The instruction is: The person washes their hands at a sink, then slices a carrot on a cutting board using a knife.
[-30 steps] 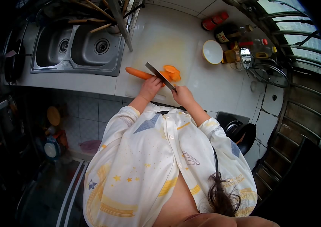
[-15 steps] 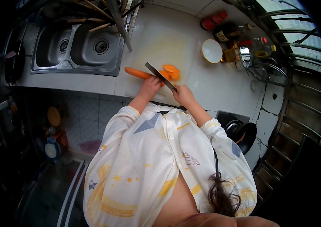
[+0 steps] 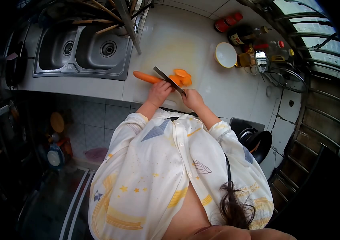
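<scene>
An orange carrot (image 3: 146,77) lies on a pale cutting board (image 3: 174,44) on the counter, its whole end pointing left. My left hand (image 3: 160,93) is closed on the carrot, fingertips beside the blade. My right hand (image 3: 193,99) grips the handle of a knife (image 3: 166,77), which my fingers mostly cover. The blade slants up and left, across the carrot. Several orange carrot slices (image 3: 182,76) lie in a loose pile just right of the blade. Where the edge meets the carrot is partly hidden by the blade and my fingers.
A steel double sink (image 3: 102,52) is at the left. To the right of the board stand a white bowl (image 3: 226,55), a red container (image 3: 228,22), several bottles (image 3: 277,45) and a glass lid (image 3: 286,77). A black pan (image 3: 261,146) sits at the lower right.
</scene>
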A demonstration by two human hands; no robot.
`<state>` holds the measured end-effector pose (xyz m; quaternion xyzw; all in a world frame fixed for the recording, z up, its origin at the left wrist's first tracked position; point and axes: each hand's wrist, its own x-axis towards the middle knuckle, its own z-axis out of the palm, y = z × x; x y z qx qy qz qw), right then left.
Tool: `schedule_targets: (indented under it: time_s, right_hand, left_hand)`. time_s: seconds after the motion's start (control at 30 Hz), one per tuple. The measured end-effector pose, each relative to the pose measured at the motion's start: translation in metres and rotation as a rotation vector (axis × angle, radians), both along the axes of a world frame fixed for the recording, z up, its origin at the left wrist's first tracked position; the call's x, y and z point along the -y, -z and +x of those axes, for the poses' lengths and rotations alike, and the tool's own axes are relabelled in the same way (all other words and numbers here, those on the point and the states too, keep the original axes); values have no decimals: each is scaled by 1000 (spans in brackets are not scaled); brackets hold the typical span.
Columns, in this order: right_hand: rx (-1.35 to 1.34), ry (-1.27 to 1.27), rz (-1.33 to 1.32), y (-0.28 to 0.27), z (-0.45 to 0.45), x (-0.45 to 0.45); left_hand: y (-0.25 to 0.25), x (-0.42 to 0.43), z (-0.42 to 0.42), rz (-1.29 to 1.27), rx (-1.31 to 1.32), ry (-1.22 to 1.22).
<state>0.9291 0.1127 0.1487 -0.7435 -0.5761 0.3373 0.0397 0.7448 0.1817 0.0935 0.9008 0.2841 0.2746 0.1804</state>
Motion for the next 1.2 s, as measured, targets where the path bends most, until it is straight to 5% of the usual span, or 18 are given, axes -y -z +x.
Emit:
schedule_targets:
  time_s: [0.47, 1.2]
  right_hand:
    - [-39, 20, 4, -33, 3, 15]
    - [-3, -36, 60, 1, -12, -18]
  left_hand:
    - [5, -1, 1, 60, 29, -45]
    - [-2, -1, 0, -27, 30, -32]
